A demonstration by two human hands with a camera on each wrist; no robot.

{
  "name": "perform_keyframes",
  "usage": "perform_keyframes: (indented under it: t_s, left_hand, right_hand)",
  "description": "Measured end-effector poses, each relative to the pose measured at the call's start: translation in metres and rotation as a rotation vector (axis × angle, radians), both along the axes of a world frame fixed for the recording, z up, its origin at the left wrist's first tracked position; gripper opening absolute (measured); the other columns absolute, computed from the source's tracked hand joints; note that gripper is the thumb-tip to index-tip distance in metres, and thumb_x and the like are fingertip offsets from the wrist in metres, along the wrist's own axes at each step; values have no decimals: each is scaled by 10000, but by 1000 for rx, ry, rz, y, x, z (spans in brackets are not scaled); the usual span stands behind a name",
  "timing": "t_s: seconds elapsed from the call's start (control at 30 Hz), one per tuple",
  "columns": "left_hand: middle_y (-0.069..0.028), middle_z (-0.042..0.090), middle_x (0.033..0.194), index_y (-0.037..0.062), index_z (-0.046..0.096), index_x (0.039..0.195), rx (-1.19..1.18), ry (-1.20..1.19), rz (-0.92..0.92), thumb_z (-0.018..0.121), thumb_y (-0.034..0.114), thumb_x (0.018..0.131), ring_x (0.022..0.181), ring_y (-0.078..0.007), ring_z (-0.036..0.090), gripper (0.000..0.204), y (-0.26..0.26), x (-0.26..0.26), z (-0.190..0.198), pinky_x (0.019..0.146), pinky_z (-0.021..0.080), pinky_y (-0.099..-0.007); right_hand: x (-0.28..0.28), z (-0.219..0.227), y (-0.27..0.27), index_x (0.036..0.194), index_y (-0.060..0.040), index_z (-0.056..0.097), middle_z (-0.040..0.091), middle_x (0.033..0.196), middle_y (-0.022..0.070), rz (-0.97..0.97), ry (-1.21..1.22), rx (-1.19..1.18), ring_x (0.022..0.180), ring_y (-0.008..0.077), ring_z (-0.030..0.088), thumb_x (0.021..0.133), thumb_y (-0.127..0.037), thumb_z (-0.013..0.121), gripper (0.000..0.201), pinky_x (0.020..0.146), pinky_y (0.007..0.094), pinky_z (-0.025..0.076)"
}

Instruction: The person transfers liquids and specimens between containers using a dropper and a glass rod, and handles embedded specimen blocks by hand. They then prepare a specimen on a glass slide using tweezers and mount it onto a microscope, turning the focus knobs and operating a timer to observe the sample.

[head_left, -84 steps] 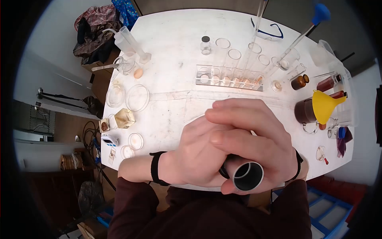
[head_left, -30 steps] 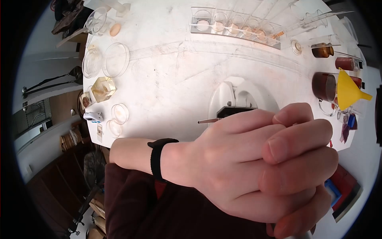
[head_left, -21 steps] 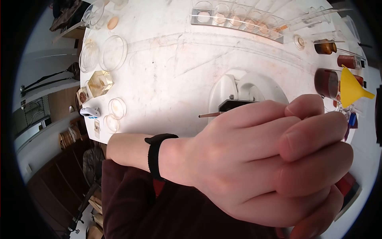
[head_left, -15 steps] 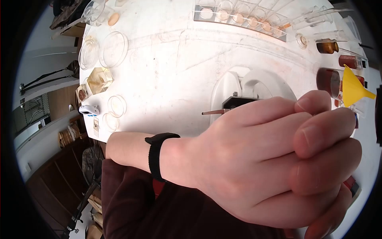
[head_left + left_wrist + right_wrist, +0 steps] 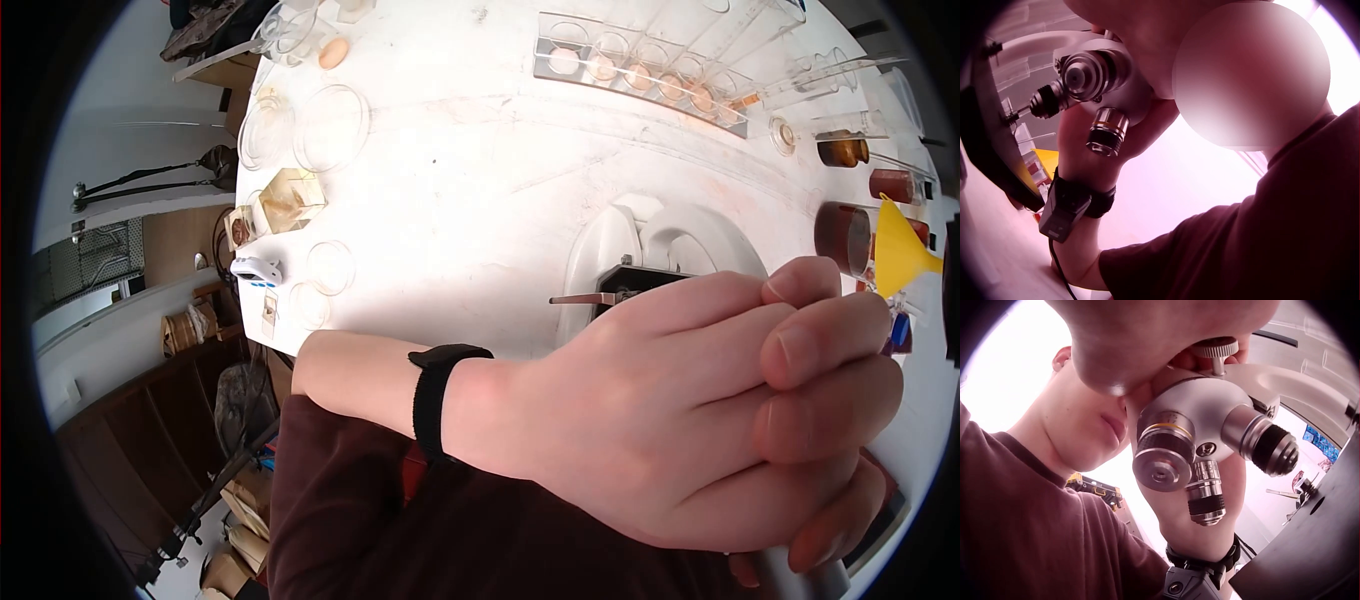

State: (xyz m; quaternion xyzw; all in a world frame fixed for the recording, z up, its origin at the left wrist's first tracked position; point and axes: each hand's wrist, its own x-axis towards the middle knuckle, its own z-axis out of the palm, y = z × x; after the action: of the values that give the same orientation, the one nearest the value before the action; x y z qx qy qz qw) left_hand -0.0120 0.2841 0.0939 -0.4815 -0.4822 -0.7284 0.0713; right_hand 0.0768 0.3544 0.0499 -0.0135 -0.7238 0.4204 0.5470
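Observation:
A white microscope [image 5: 625,235] stands in front of the person, its black stage [image 5: 640,275] partly covered by the hands. My left hand [image 5: 640,410] wraps round the microscope's head from the left. Curled fingers of my right hand [image 5: 825,380] overlap the left hand's fingers from the other side. The grey rim of the eyepiece [image 5: 805,575] shows at the bottom edge. From below, the right wrist view shows the nosepiece [image 5: 1210,409] with its objectives [image 5: 1207,497] and a knurled screw [image 5: 1216,349] above. The person's head is bent close over the hands.
Behind the microscope stands a clear rack [image 5: 640,75] of test tubes. Petri dishes [image 5: 332,128], a yellowish clear block [image 5: 292,200] and a timer [image 5: 257,270] lie left. On the right are a brown bottle [image 5: 845,150], a dark beaker [image 5: 840,238] and a yellow funnel [image 5: 900,250].
The person's head has bent down toward the eyepiece, and its opening has left the head view. Both hands stay clasped round the tube. Lately the view has shifted slightly left.

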Motion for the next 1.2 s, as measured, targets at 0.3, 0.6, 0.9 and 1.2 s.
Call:
perform_keyframes:
  t_s: [0.3,0.6,0.9,1.2]
  left_hand:
    - [-68,583,1012,77,595,928,-17,179,-17,752,224,700,901,-247,585,313,0,-7,-8,771,490,-355]
    - [-70,567,1011,87,599,1077,-374,262,-215,807,232,686,905,-284,587,466,-46,-28,13,784,483,-380]
    - [-151,619,1139,-44,563,1221,-536,119,456,706,17,885,1068,-238,610,371,-205,-56,-17,936,497,-367]
    - [-196,574,1230,-39,579,1279,-1171,42,1130,670,108,933,1139,-336,563,386,-352,-90,-97,986,470,-421]
  right_hand:
    - [-40,14,-12,1160,-84,604,647,1099,279,69,200,-62,954,352,636,985,-582,476,543,763,445,495]
    - [2,57,9,1427,-102,466,536,1335,309,403,-302,101,1177,412,565,1008,-530,399,604,993,544,455]
    - [-3,57,15,1348,-65,497,665,1118,202,460,-353,115,1051,379,612,995,-719,436,745,980,515,474]
    - [4,42,18,1387,-48,495,646,1168,194,444,-310,78,1153,409,554,984,-715,350,792,1028,565,409]
